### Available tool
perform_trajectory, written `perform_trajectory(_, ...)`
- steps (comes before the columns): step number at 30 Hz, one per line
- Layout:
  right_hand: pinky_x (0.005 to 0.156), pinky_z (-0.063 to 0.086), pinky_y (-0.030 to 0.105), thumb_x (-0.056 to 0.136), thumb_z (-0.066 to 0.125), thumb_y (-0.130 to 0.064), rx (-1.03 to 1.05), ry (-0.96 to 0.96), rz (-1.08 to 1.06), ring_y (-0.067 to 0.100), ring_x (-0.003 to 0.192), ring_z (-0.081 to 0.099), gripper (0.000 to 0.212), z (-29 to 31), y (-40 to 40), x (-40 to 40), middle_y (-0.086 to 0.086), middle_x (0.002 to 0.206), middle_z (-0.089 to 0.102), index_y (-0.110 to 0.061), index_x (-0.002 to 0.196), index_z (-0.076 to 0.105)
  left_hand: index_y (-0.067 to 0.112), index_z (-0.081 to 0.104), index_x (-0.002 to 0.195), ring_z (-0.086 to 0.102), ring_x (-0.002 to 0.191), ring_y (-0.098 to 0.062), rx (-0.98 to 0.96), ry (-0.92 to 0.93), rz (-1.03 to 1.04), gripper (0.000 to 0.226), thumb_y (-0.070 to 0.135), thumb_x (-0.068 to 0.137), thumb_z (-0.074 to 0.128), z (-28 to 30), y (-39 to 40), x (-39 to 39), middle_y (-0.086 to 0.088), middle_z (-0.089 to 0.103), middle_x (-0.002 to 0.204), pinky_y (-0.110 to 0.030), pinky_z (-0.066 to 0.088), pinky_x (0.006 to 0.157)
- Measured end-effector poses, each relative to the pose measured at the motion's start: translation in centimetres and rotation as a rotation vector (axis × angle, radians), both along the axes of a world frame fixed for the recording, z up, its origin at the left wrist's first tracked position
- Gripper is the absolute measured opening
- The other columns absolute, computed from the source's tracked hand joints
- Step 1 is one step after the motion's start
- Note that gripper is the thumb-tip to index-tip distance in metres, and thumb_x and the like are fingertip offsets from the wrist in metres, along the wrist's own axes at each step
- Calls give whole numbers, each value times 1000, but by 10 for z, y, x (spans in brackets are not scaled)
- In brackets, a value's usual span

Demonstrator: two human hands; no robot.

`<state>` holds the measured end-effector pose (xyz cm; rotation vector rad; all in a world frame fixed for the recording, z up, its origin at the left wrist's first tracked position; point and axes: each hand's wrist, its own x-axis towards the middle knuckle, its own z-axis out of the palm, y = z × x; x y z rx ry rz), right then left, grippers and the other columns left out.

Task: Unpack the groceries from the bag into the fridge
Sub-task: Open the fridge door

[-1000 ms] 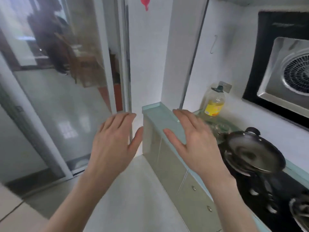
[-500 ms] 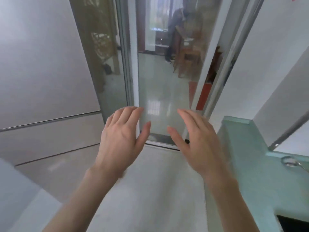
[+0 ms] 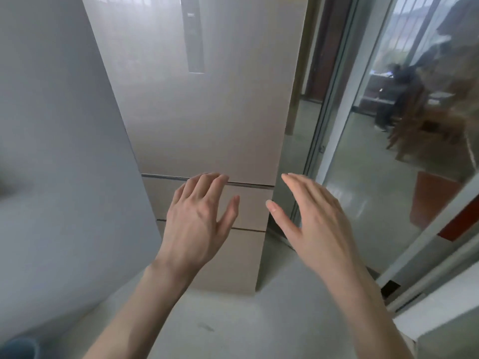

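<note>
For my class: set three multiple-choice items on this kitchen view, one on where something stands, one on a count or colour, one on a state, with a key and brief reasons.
1. Where is the glass sliding door relative to the fridge?
A. to its right
B. to its left
C. behind the camera

2. How many front sections does the fridge show, divided by horizontal seams?
A. one
B. three
C. five

3. What state are the left hand and the right hand in?
A. both gripping a bag
B. one on a handle
C. both open and empty

Key: 1 A, the door frame stands right of the fridge's edge. 2 B, two seams split a tall upper door from two lower fronts. 3 C, fingers are spread and hold nothing.
</note>
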<state>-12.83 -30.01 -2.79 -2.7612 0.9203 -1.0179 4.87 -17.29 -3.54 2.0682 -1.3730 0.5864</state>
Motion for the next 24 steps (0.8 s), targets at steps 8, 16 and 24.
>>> perform_trajectory(8,115,38,35,102,40,-60,-62,-10,97,17,141,48,63,11,2,99,-2,147,55,-17,147,50,13,63,130,62,117,-28,-41,-18,101,42,43,104,49,6,24,87,-1,67,127,-40,49,94)
perform_trajectory(16,113,42,37,104,40,-57,-127,-75,110,21,140,49,61,28,-12,174,2,147,56,-14,146,51,14,62,133,62,118,-29,-109,-24,156,42,41,103,51,22,15,156,-2,66,129,-40,49,93)
perform_trajectory(24,115,40,41,104,38,-57,-173,-100,142,23,141,47,63,31,-56,250,3,149,55,-13,147,50,13,62,134,61,119,-28,-162,-66,196,43,41,103,50,32,-20,213,-3,66,129,-39,49,94)
